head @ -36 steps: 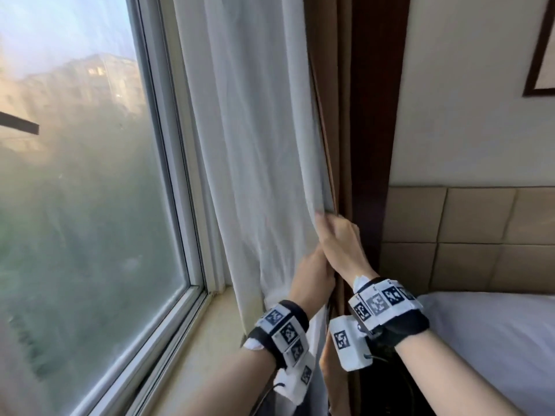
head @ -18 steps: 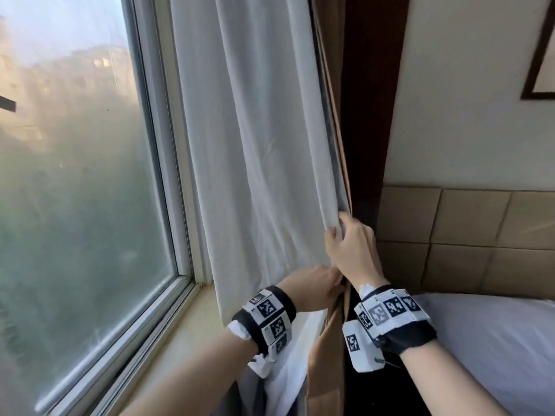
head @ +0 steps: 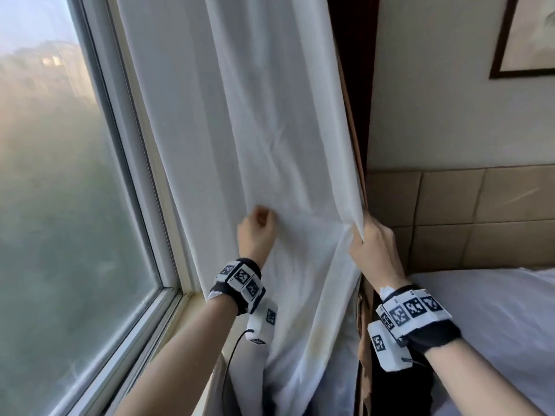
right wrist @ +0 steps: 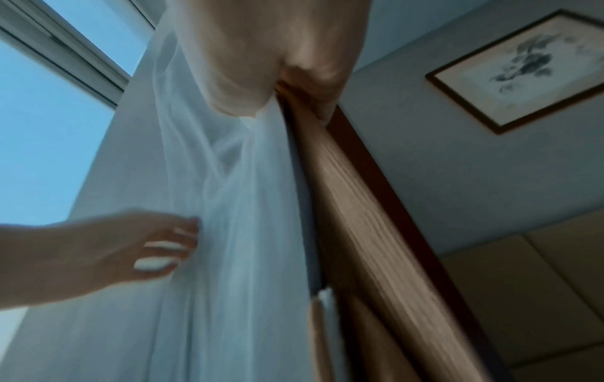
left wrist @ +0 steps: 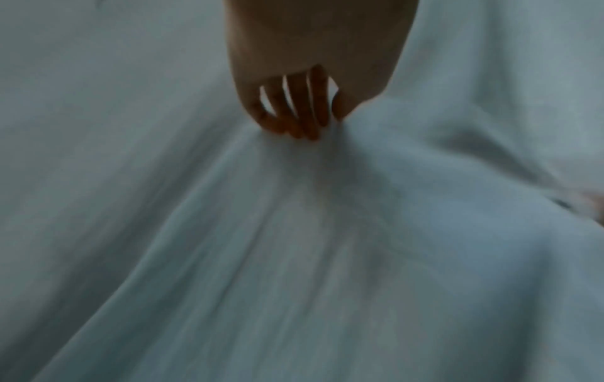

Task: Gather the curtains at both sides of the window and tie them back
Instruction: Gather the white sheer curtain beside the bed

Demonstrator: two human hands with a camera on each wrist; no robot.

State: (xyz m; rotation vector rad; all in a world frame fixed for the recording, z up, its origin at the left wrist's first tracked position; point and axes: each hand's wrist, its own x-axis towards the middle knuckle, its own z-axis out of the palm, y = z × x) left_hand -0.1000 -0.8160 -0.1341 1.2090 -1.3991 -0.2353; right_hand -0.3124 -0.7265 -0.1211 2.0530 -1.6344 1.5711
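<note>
At the right edge of the white sheer fabric curtain (head: 270, 121), a bunched fold is clenched in the right hand (head: 372, 250), the fingers curled round the cloth. From the right wrist view, the edge of the brown heavy curtain (right wrist: 353, 196) is seen gathered into the same grip beside the sheer. To the left, the left hand (head: 255, 232) is set against the flat of the sheer curtain; its fingertips (left wrist: 294, 129) are bent down into the fabric next to the thumb, and creases run out from that point. Whether a fold is actually pinched there cannot be told, the wrist view being blurred. The two hands are held apart, with a span of sheer cloth stretched between them.

The sheer curtain hangs just beside the white-framed window (head: 141, 187), covering its right side, and its lower part falls past the sill. The brown curtain is seen as a narrow strip behind the sheer's right edge, against a dark wood panel (head: 357, 70). Further right, a tan padded headboard (head: 468, 217), white bedding (head: 492, 319) and a dark-framed picture (head: 528, 37) on the pale wall are noted.
</note>
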